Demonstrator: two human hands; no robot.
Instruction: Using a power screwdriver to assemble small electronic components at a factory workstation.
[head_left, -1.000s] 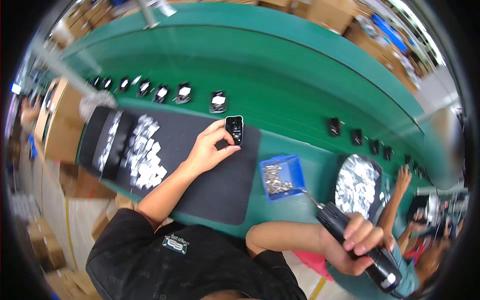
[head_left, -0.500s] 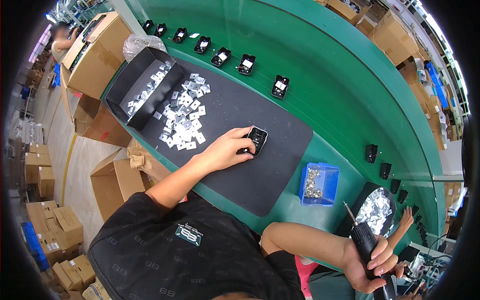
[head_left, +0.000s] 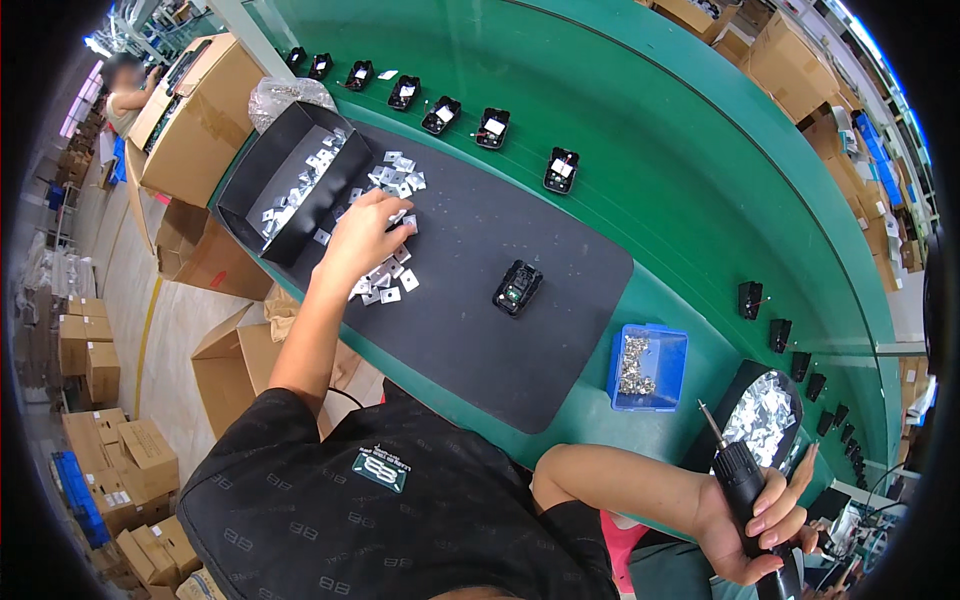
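My left hand (head_left: 368,238) is over the pile of small silver metal plates (head_left: 380,278) on the dark mat. Its fingers are bent and apart among the plates, with no plate visibly held. A black plastic housing (head_left: 518,289) with a circuit board inside lies on the mat, untouched. At the lower right, my right hand (head_left: 752,525) grips a black electric screwdriver (head_left: 738,478), its bit pointing up and to the left. Near that bit stands a blue bin (head_left: 650,370) of small metal parts.
A black tray (head_left: 285,180) of plates stands at the mat's far left. Black housings (head_left: 562,170) line the green conveyor (head_left: 640,190). A black container of silver pieces (head_left: 762,420) sits by another person's hand (head_left: 803,470). Cardboard boxes (head_left: 205,110) stand at the left.
My left hand has let go of the black housing and moved left to the plates. The housing stays on the mat. My right hand still holds the screwdriver, almost unmoved.
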